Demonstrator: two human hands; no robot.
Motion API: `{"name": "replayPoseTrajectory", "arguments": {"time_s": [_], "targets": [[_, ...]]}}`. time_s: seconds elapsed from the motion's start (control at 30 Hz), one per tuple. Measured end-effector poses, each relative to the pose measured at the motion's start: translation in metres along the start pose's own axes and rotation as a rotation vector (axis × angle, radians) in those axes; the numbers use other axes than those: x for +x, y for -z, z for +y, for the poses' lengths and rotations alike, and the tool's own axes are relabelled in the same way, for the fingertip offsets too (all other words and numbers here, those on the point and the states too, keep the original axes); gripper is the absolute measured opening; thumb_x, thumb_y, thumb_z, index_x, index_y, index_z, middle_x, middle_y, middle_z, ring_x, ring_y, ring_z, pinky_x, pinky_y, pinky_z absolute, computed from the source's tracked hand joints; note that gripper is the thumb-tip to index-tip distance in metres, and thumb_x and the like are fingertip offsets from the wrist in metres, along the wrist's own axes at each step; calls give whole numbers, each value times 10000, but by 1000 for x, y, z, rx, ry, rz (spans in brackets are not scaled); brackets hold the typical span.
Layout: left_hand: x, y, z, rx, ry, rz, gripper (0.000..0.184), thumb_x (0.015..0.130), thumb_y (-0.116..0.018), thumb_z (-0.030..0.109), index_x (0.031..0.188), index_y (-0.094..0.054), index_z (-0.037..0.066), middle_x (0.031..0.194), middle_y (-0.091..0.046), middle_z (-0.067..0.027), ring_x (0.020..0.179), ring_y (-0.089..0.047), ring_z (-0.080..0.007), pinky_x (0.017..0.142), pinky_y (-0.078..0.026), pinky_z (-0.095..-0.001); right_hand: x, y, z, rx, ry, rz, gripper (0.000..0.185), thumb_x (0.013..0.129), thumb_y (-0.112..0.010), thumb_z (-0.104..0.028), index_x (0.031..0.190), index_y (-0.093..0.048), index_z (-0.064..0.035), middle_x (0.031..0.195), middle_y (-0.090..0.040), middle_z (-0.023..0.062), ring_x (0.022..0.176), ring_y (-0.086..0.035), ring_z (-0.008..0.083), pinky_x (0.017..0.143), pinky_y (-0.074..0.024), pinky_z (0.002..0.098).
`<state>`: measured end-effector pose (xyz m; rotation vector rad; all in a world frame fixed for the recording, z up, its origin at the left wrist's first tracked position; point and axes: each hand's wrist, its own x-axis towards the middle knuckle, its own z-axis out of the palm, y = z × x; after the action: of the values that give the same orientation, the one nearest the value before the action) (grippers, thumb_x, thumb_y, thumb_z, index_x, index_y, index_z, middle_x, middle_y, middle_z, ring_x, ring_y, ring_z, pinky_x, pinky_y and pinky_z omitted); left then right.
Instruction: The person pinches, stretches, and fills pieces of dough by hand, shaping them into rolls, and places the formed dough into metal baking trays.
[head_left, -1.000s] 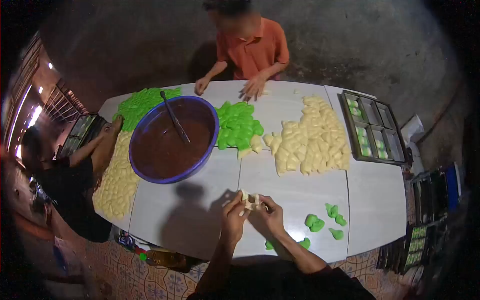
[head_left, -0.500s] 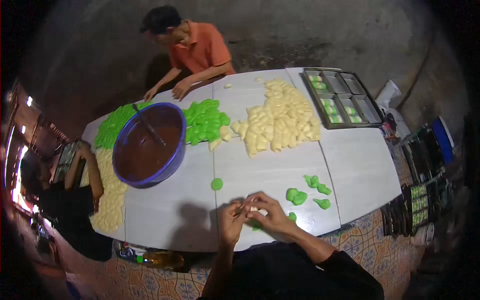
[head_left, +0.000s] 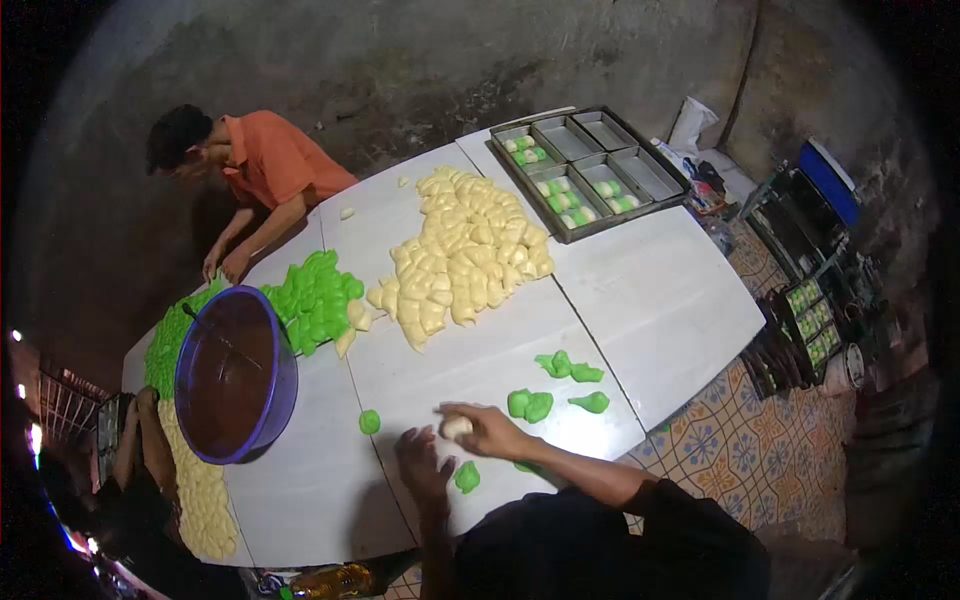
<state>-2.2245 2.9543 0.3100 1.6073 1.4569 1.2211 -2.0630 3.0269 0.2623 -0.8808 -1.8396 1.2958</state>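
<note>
Over the near part of the white table, my right hand [head_left: 485,433] grips a small cream-coloured dough ball [head_left: 457,427] between its fingers. Just left of it, my left hand [head_left: 425,465] has its fingers apart and holds nothing. A green dough piece [head_left: 467,477] lies beside the left hand. Farther right on the table are green dough lumps [head_left: 530,405], a pair of joined green pieces [head_left: 568,367] and a single green piece [head_left: 590,402]. To the left of my hands sits a round green dough piece [head_left: 370,421].
A purple tub [head_left: 270,420] of brown filling stands at left, near green dough [head_left: 315,300]. A cream dough pile [head_left: 465,255] covers the table's middle. A divided metal tray [head_left: 590,232] holds green-and-cream rolls. One person in orange [head_left: 275,160] works opposite, another [head_left: 130,510] at left.
My hands have moved apart, and the cream dough ball now shows in my right hand. The camera view has turned to the right, so the table appears shifted left.
</note>
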Motion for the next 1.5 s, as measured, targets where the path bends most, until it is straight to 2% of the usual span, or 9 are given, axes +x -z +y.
{"name": "replayPoseTrajectory", "arguments": {"time_s": [0.03, 0.37, 0.5, 0.67, 0.9, 1.03, 1.17, 1.27, 1.5], "targets": [[1, -9, -5, -608, 295, 259, 430, 798, -657, 83, 1192, -489, 46, 1074, -555, -70, 1056, -507, -194, 912, -399, -324, 5, 1, 9, -168, 18, 108, 586, 809, -617, -53, 1353, -403, -26, 1098, -629, 116, 984, -607, 245, 858, -479, 331], [-1, 9, -36, -394, 645, 615, 222, 903, -573, 178, 1048, -543, 13, 898, -610, -87, 809, -607, -201, 749, -509, -340, 87, 218, 61, -231, -308, 788, 296, 703, -609, -95, 975, -628, 22, 982, -638, 212, 987, -565, 383, 872, -450, 451], [16, -23, -19, -415, 569, 525, 184, 913, -550, 155, 1013, -547, 0, 870, -608, -92, 789, -604, -206, 779, -517, -366, 108, 243, 115, -836, -105, 824, 331, 679, -683, -123, 975, -600, -1, 828, -625, 179, 749, -597, 241, 699, -474, 327], [36, -46, -2, -500, 461, 409, 202, 899, -559, 130, 1023, -548, -30, 894, -612, -120, 811, -620, -216, 763, -536, -347, 50, 213, 62, 214, -257, 623, 204, 718, -701, -81, 864, -566, -33, 797, -593, 32, 729, -531, 87, 662, -457, 264], [19, -59, 15, -594, 373, -18, 292, 933, -514, 102, 1179, -488, -53, 1022, -597, -164, 942, -612, -245, 856, -512, -362, -41, 158, -73, -342, 18, 521, 473, 756, -695, -117, 1188, -553, 13, 1343, -322, 175, 1119, -488, 282, 916, -440, 369], [15, -66, 49, -1109, 546, -17, 330, 940, -444, 28, 1256, -396, -51, 1219, -494, -242, 1158, -521, -339, 962, -453, -396, -40, 77, -107, -220, 134, -97, 784, 802, -618, -92, 1462, -196, -65, 1424, -276, 213, 1297, -321, 398, 1036, -341, 424], [0, -38, 49, -1159, 449, 134, 375, 929, -419, -32, 1301, -383, 4, 1193, -500, -195, 1107, -522, -264, 927, -448, -358, -27, 46, -111, -127, 39, 187, 606, 820, -616, -77, 1380, -384, -74, 1371, -370, 178, 1175, -463, 293, 925, -433, 377], [-11, -19, 44, -1368, 458, 148, 427, 930, -435, -43, 1345, -360, 28, 1187, -522, -153, 1084, -524, -208, 926, -437, -312, -20, 15, -109, -88, 84, -47, 404, 830, -605, -37, 1230, -544, -35, 1251, -486, 149, 1101, -520, 263, 843, -457, 334], [-30, 19, 32, -545, 480, 347, 211, 882, -631, 95, 1039, -645, -44, 904, -653, -68, 859, -593, -121, 757, -460, -238, -2, -36, -106, -171, 68, 101, 216, 844, -600, -60, 1051, -643, -16, 1114, -446, 133, 977, -514, 227, 773, -458, 296]]}}
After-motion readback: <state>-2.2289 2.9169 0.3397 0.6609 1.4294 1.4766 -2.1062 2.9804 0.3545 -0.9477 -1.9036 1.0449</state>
